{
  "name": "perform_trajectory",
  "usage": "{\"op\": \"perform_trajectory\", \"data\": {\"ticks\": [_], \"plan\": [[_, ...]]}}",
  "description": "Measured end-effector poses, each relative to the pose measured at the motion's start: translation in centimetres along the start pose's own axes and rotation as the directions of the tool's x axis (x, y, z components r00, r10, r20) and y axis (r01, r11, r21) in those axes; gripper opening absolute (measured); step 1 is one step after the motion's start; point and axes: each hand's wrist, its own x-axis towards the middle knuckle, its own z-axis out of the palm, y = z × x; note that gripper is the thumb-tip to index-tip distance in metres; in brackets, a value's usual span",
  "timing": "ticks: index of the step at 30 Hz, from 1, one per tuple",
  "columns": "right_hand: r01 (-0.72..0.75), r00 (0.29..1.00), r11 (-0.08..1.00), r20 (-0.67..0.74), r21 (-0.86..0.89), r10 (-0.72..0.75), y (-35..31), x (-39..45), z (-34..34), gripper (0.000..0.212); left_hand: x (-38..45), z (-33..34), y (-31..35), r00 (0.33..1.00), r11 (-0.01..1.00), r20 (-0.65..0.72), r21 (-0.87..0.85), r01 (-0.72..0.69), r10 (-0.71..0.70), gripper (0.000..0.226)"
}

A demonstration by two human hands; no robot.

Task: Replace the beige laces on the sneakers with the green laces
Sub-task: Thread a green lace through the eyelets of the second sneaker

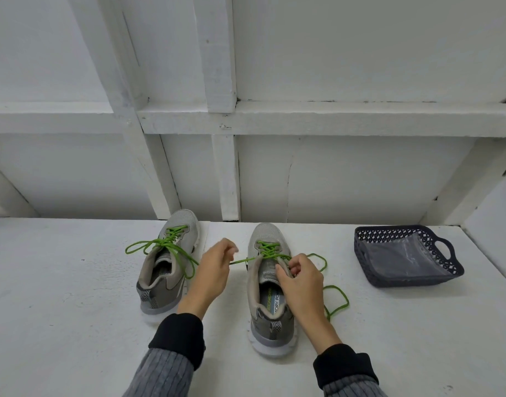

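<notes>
While the left sneaker (pixel 165 265) near the desk's (pixel 59 296) back edge already wears its green lace, the left hand (pixel 214 272) and right hand (pixel 300 277) pinch the right sneaker's (pixel 267 285) green lace (pixel 336 299), with tying left.

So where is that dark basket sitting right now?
The basket sits on the white table at the far right of the head view, beyond the right-hand sneaker and its trailing green lace, touching neither.
</notes>
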Motion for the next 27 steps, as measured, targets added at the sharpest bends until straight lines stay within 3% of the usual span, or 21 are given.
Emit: {"op": "perform_trajectory", "data": {"ticks": [2,5,8,9,13,15,17,19,20,21,23,24,25,26,27], "plan": [[-0.006,1.0,0.999,0.003,0.033,0.006,0.2,0.1,0.1,0.023,0.1,0.2,0.2,0.993,0.999,0.118,-0.041,0.024,-0.019,0.017],[-0.003,1.0,0.999,-0.005,0.049,0.003,0.3,0.1,0.1,0.023,-0.4,0.9,1.1,0.992,0.986,0.11,-0.151,0.073,-0.057,0.019],[-0.003,1.0,0.998,-0.018,0.062,0.004,0.2,0.1,0.1,0.022,-0.5,0.9,1.9,0.965,0.804,0.089,-0.538,0.254,-0.245,0.027],[-0.006,1.0,0.998,-0.022,0.069,0.007,0.2,0.1,0.1,0.022,-0.4,0.8,1.9,0.957,0.766,0.094,-0.579,0.277,-0.275,0.028],[-0.015,0.999,0.996,-0.035,0.086,0.018,0.1,0.0,0.2,0.022,-0.5,0.8,1.7,0.982,0.934,0.107,-0.307,0.184,-0.158,0.011],[-0.012,0.999,0.996,-0.044,0.09,0.016,0.1,0.0,0.1,0.022,-0.5,0.8,1.4,0.981,0.971,0.161,-0.191,0.142,-0.112,0.009],[-0.013,0.999,0.995,-0.05,0.096,0.018,0.1,0.0,0.2,0.023,-0.5,0.8,1.2,0.975,0.978,0.197,-0.161,0.135,-0.102,0.013],[-0.015,0.998,0.995,-0.052,0.102,0.02,0.1,0.1,0.2,0.023,-0.7,0.8,1.7,0.976,0.943,0.172,-0.281,0.176,-0.131,0.017],[-0.017,0.998,0.994,-0.056,0.109,0.024,0.0,0.1,0.2,0.024,-0.6,0.8,2.0,0.974,0.877,0.139,-0.426,0.223,-0.18,0.018],[-0.02,0.998,0.993,-0.061,0.115,0.027,0.0,0.1,0.3,0.025,-0.5,0.6,2.4,0.964,0.744,0.101,-0.617,0.255,-0.247,0.018],[-0.03,0.997,0.992,-0.071,0.126,0.039,0.0,0.3,0.3,0.025,0.0,-0.1,2.8,0.919,0.361,0.065,-0.907,0.217,-0.39,0.021],[-0.039,0.996,0.991,-0.075,0.131,0.049,-0.1,0.4,0.4,0.024,0.3,-0.5,2.7,0.895,0.267,0.036,-0.949,0.17,-0.444,0.022],[-0.046,0.995,0.99,-0.078,0.137,0.057,-0.1,0.5,0.4,0.024,0.5,-1.0,2.6,0.882,0.296,-0.004,-0.943,0.154,-0.472,0.022],[-0.048,0.995,0.989,-0.08,0.142,0.06,-0.2,0.6,0.4,0.023,0.4,-1.5,2.5,0.881,0.45,-0.062,-0.875,0.178,-0.468,0.022],[-0.046,0.995,0.988,-0.08,0.146,0.058,-0.2,0.6,0.5,0.023,0.3,-1.7,2.0,0.902,0.675,-0.122,-0.706,0.214,-0.414,0.021]]}}
